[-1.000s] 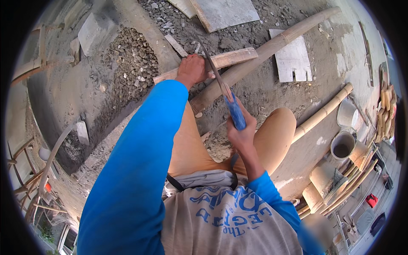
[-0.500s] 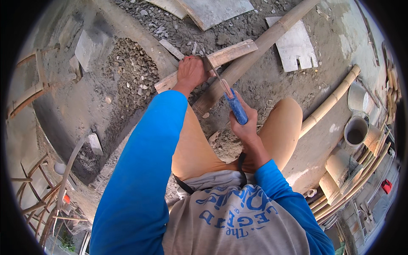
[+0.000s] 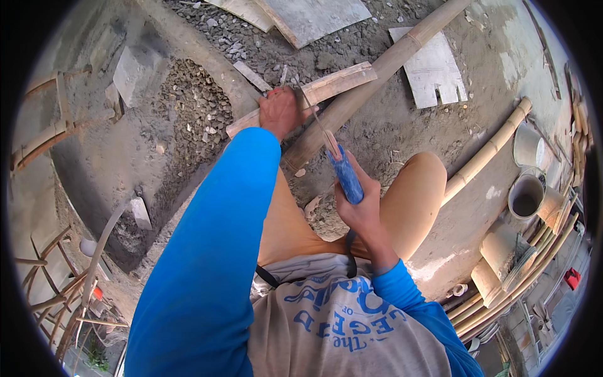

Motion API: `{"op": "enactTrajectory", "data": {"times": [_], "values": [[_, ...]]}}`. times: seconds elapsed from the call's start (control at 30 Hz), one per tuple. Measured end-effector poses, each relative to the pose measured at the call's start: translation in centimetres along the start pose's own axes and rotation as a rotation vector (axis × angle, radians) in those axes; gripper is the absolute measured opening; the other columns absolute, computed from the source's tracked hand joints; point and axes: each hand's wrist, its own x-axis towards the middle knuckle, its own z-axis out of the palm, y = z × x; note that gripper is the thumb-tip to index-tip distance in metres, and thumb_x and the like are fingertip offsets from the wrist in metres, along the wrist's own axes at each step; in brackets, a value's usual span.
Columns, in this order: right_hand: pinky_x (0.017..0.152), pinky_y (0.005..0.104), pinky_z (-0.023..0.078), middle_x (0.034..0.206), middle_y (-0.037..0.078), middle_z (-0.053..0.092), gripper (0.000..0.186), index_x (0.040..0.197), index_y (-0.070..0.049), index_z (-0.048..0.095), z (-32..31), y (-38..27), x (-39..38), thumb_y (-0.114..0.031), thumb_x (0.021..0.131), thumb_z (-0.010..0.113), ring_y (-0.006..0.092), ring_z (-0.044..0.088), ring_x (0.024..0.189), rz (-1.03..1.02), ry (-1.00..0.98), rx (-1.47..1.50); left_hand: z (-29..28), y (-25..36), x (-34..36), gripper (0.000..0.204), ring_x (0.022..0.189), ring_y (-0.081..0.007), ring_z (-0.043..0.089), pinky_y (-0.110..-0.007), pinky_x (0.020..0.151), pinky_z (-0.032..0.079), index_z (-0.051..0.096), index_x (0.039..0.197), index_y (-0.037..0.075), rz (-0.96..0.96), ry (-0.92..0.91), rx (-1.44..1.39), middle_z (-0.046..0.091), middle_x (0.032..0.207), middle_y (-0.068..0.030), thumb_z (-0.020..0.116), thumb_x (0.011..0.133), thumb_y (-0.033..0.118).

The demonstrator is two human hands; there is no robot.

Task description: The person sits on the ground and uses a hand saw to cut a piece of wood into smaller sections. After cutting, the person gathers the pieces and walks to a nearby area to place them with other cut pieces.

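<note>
A narrow wooden board (image 3: pixel 342 81) lies across a thick bamboo pole (image 3: pixel 370 83) on the ground ahead of me. My left hand (image 3: pixel 281 113) is closed over the board left of the pole and presses it down. Wrapped round the blue handle of a handsaw (image 3: pixel 347 178), my right hand (image 3: pixel 362 204) is in front of my lap. The thin blade slants up and left from the handle and crosses the board just right of my left hand. Its teeth and any cut are too small to make out.
Flat grey boards (image 3: pixel 314 19) lie at the far side, with a notched panel (image 3: pixel 433 69) right of the pole. Gravel (image 3: pixel 200 103) is heaped at the left. A second bamboo pole (image 3: pixel 490 151), buckets (image 3: pixel 526 196) and stacked poles (image 3: pixel 521 283) line the right.
My right hand has drawn the handsaw back toward my body, so its handle sits lower. My left hand stays on the board. The whole view has shifted slightly.
</note>
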Motion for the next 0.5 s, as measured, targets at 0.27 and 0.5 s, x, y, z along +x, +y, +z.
{"op": "enactTrajectory", "data": {"times": [0.27, 0.5], "values": [[0.067, 0.0279, 0.052, 0.079, 0.017, 0.07, 0.061, 0.145, 0.005, 0.056, -1.0, -2.4, -1.5, 0.006, 0.084, 0.062, 0.0136, 0.068, 0.067, 0.087, -0.047, -0.088, -1.2, 0.1, 0.2, 0.074, 0.094, -0.0364, 0.073, -0.052, 0.081, 0.052, 0.072, 0.098, -0.003, 0.034, -0.047, -0.008, 0.074, 0.095, -0.0194, 0.08, 0.078, 0.068], [0.068, 0.0256, 0.051, 0.081, 0.009, 0.07, 0.058, 0.143, 0.006, 0.058, -0.8, -1.2, 1.0, 0.006, 0.085, 0.061, 0.007, 0.063, 0.07, 0.115, -0.015, 0.003, -1.6, -0.4, 0.7, 0.074, 0.097, -0.0373, 0.073, -0.05, 0.082, 0.054, 0.072, 0.097, -0.004, 0.029, -0.016, -0.012, 0.073, 0.097, -0.021, 0.082, 0.076, 0.067]]}}
